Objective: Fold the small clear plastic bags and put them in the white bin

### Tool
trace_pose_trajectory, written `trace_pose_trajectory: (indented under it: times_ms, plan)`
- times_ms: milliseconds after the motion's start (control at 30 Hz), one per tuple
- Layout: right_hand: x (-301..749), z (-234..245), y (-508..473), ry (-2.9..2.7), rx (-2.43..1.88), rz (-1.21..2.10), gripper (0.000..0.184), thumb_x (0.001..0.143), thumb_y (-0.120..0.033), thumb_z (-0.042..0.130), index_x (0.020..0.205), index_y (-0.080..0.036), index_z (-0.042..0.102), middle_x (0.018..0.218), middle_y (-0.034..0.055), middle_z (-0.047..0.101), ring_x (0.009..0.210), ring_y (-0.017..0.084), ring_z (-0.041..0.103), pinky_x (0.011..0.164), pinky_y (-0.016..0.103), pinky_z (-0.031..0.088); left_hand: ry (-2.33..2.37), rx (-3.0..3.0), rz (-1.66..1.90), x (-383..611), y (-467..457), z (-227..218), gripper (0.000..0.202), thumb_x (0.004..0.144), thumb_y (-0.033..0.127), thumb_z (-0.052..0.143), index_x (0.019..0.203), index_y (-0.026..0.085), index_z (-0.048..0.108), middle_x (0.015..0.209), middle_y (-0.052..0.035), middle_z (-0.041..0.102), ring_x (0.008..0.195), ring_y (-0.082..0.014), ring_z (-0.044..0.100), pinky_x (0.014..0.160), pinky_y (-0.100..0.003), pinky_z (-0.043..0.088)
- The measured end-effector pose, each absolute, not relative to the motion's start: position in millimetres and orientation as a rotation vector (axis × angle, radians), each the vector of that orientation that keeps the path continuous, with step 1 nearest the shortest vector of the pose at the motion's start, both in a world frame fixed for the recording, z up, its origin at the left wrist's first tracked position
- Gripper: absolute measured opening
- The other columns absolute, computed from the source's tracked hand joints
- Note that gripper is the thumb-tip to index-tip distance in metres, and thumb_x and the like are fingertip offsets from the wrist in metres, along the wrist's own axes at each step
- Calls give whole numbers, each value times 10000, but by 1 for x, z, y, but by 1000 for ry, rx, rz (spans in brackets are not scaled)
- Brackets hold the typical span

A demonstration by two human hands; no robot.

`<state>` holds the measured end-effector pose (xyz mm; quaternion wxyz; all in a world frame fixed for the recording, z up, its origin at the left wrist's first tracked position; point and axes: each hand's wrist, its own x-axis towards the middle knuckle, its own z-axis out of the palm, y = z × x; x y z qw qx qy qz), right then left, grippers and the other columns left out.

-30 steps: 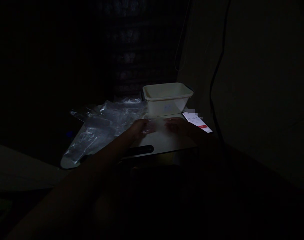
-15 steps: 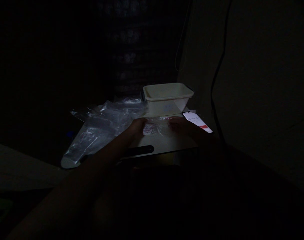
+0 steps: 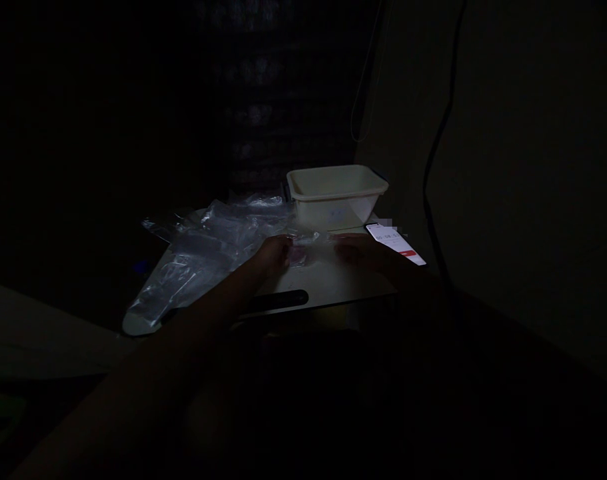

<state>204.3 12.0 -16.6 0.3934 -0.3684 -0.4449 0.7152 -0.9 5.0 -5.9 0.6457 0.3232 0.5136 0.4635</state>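
The scene is very dark. My left hand [image 3: 274,255] and my right hand [image 3: 354,251] rest on a pale table [image 3: 333,283], facing each other. Between them lies a small clear plastic bag [image 3: 308,248], and the fingers of both hands are closed on its two ends. Just behind the hands stands a cream plastic tub [image 3: 336,195]. A lit phone [image 3: 396,243] lies beside my right hand.
A heap of clear plastic bags [image 3: 203,257] covers the table's left part. A dark oblong object [image 3: 280,300] lies at the front edge. A black cable [image 3: 436,160] hangs down the wall on the right.
The small bag between my hands has gone from stretched and crinkled to narrower and flatter. Both hands stay in nearly the same spots.
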Motion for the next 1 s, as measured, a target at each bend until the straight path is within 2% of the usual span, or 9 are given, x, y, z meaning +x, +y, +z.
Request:
trace_pose_trajectory:
  times_ms: [200, 367, 533, 667, 767, 900, 1000]
  plan:
    - [208, -20, 18, -1101, -980, 1803, 147, 686, -87, 500, 785, -157, 583, 587, -14, 599, 504, 67, 541, 462, 171, 419, 1181, 807, 1052, 0, 0, 0, 153, 579, 23, 412, 540, 170, 396, 369, 60, 370, 288, -55, 372, 276, -136, 250]
    - [209, -19, 17, -1071, -987, 1806, 202, 697, -59, 474, 850, -140, 579, 608, -4, 615, 524, 68, 560, 487, 172, 435, 1182, 791, 1036, 1, -4, 5, 155, 603, 13, 404, 564, 162, 409, 381, 58, 395, 279, -46, 361, 279, -130, 273]
    - [210, -18, 16, -1061, -1035, 1773, 172, 714, -45, 453, 783, -132, 584, 595, 1, 610, 525, 65, 562, 504, 173, 444, 1104, 868, 999, 0, -3, 2, 167, 626, 16, 396, 671, 143, 495, 502, 17, 514, 406, -72, 500, 416, -176, 427]
    - [214, -24, 18, -1108, -1064, 1729, 192, 703, -29, 429, 695, -142, 584, 608, 3, 612, 547, 68, 568, 541, 181, 457, 1202, 941, 977, 0, -2, -2, 187, 602, -9, 388, 615, 124, 519, 518, -1, 532, 445, -74, 520, 422, -165, 409]
    - [218, -28, 20, -1298, -1072, 1600, 169, 676, -42, 461, 675, -153, 589, 643, 2, 615, 565, 73, 566, 552, 188, 460, 1287, 988, 983, 1, -1, -3, 212, 562, -21, 379, 572, 113, 543, 476, 4, 513, 419, -64, 487, 425, -167, 396]
    - [221, -29, 21, -1561, -1106, 1352, 136, 674, -139, 515, 772, -180, 600, 721, 27, 632, 638, 116, 584, 602, 253, 478, 1408, 1047, 985, 1, 1, -7, 198, 551, 0, 401, 564, 114, 563, 384, 36, 433, 356, -56, 410, 417, -183, 380]
    - [225, -30, 22, -1702, -1107, 1150, 169, 630, -150, 574, 791, -193, 602, 873, 46, 630, 771, 144, 583, 694, 292, 474, 1513, 1223, 980, -2, 5, -12, 138, 603, 70, 451, 625, 115, 580, 443, 19, 497, 415, -80, 474, 474, -212, 416]
